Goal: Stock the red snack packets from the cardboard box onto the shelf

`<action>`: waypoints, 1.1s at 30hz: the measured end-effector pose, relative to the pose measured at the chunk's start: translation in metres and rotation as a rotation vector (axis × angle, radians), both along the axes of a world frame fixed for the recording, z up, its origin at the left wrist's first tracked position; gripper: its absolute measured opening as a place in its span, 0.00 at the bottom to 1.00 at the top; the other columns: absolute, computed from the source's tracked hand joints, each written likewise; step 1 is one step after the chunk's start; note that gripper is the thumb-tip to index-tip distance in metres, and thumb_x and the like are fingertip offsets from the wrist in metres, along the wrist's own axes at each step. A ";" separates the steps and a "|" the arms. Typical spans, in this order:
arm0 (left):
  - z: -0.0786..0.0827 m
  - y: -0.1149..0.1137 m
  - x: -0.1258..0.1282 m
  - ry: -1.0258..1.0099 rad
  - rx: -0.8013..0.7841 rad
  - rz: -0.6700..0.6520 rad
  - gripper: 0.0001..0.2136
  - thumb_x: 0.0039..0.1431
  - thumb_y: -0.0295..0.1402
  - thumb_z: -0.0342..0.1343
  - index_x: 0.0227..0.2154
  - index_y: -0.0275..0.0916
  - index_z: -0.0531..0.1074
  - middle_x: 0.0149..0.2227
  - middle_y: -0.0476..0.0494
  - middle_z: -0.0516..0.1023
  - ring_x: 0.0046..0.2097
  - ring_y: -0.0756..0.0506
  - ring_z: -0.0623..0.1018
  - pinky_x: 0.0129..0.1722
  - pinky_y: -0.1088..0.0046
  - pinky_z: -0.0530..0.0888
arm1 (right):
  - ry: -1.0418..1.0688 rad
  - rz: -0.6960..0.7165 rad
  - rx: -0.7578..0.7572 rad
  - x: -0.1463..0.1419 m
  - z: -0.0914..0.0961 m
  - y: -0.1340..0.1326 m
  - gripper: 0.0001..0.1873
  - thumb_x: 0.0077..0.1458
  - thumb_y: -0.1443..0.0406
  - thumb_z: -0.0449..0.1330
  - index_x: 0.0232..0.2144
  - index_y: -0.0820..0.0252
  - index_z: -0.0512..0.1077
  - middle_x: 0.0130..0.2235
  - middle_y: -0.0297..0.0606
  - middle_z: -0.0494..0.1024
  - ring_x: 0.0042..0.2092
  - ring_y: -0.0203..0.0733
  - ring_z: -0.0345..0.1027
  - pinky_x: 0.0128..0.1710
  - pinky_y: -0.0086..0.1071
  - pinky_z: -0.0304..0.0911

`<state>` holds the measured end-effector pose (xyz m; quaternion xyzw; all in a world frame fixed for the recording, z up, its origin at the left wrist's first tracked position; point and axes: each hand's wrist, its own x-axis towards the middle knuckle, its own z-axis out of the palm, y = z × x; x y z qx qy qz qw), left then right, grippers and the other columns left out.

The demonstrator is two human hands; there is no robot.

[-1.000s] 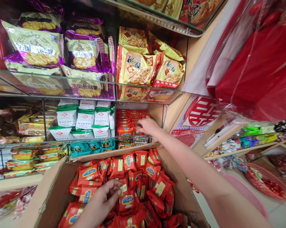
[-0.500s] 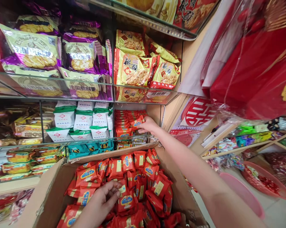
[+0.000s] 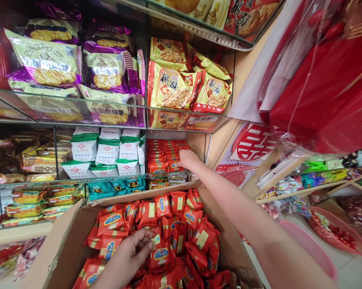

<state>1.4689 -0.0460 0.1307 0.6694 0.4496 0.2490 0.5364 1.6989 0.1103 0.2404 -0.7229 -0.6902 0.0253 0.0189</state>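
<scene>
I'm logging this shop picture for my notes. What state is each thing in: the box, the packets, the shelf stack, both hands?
Cardboard box: open, flaps out, nearly full.
Red packets: sealed, piled loosely in the box.
Shelf stack: red packets lying flat, stacked neatly.
Left hand: in the box, fingers resting on a packet.
Right hand: stretched out, fingertips against the shelf stack.

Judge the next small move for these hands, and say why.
Probably the left hand closes on a red packet in the cardboard box: its fingers rest on one, while the right hand is at the shelf's stack of such packets.
</scene>
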 end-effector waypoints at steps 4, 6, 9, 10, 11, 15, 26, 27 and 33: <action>-0.001 0.000 0.000 0.000 0.000 -0.015 0.09 0.49 0.41 0.51 0.27 0.41 0.68 0.23 0.52 0.69 0.28 0.48 0.69 0.29 0.75 0.67 | -0.060 0.091 -0.001 -0.003 -0.003 0.001 0.32 0.29 0.60 0.69 0.40 0.64 0.67 0.42 0.47 0.73 0.43 0.47 0.68 0.37 0.32 0.63; -0.003 0.000 -0.001 0.005 0.008 -0.025 0.09 0.50 0.40 0.50 0.28 0.41 0.68 0.24 0.51 0.70 0.28 0.48 0.69 0.29 0.75 0.67 | -0.090 0.095 0.027 -0.004 -0.005 0.002 0.33 0.30 0.60 0.68 0.41 0.64 0.65 0.43 0.49 0.72 0.42 0.47 0.68 0.37 0.32 0.64; -0.007 0.001 -0.002 0.019 0.022 -0.026 0.09 0.51 0.40 0.50 0.29 0.41 0.68 0.24 0.51 0.70 0.29 0.48 0.70 0.30 0.75 0.67 | -0.119 0.079 0.060 -0.004 -0.007 0.005 0.33 0.32 0.59 0.68 0.42 0.66 0.65 0.42 0.50 0.72 0.41 0.48 0.69 0.35 0.33 0.64; -0.008 0.001 -0.003 0.022 0.025 -0.025 0.09 0.51 0.41 0.50 0.29 0.42 0.68 0.24 0.51 0.70 0.29 0.48 0.70 0.30 0.76 0.67 | -0.125 0.079 0.063 -0.004 -0.007 0.006 0.31 0.33 0.58 0.67 0.41 0.66 0.66 0.41 0.50 0.73 0.40 0.48 0.69 0.35 0.33 0.64; -0.008 0.001 -0.003 0.023 0.026 -0.025 0.09 0.51 0.41 0.50 0.29 0.42 0.69 0.25 0.51 0.70 0.29 0.47 0.70 0.30 0.76 0.67 | -0.130 0.084 0.062 -0.004 -0.007 0.006 0.28 0.34 0.58 0.67 0.39 0.65 0.67 0.40 0.49 0.73 0.40 0.48 0.69 0.36 0.34 0.64; -0.009 0.001 -0.002 0.002 0.019 -0.017 0.10 0.51 0.41 0.50 0.29 0.41 0.70 0.26 0.50 0.73 0.31 0.47 0.72 0.31 0.75 0.68 | -0.132 0.107 0.040 -0.003 -0.006 0.007 0.21 0.35 0.57 0.66 0.33 0.63 0.70 0.38 0.46 0.75 0.40 0.47 0.69 0.36 0.33 0.64; -0.009 0.001 -0.002 -0.020 0.023 -0.009 0.09 0.51 0.40 0.50 0.28 0.41 0.70 0.25 0.50 0.72 0.30 0.47 0.72 0.30 0.74 0.68 | -0.124 0.130 -0.025 0.000 -0.001 0.003 0.21 0.37 0.58 0.65 0.35 0.63 0.72 0.38 0.46 0.75 0.39 0.45 0.70 0.32 0.28 0.64; -0.009 0.001 -0.002 -0.022 0.023 -0.013 0.09 0.51 0.39 0.50 0.28 0.41 0.70 0.25 0.50 0.72 0.30 0.47 0.72 0.30 0.74 0.68 | -0.128 0.139 -0.030 0.000 -0.002 0.004 0.20 0.38 0.59 0.64 0.35 0.63 0.72 0.37 0.45 0.76 0.39 0.44 0.70 0.32 0.28 0.63; -0.011 0.001 -0.003 -0.008 0.020 -0.030 0.08 0.52 0.39 0.49 0.29 0.41 0.69 0.26 0.51 0.72 0.30 0.47 0.71 0.30 0.75 0.67 | -0.161 0.200 -0.043 -0.001 -0.010 0.006 0.18 0.36 0.61 0.65 0.32 0.63 0.73 0.36 0.45 0.76 0.38 0.45 0.70 0.33 0.29 0.64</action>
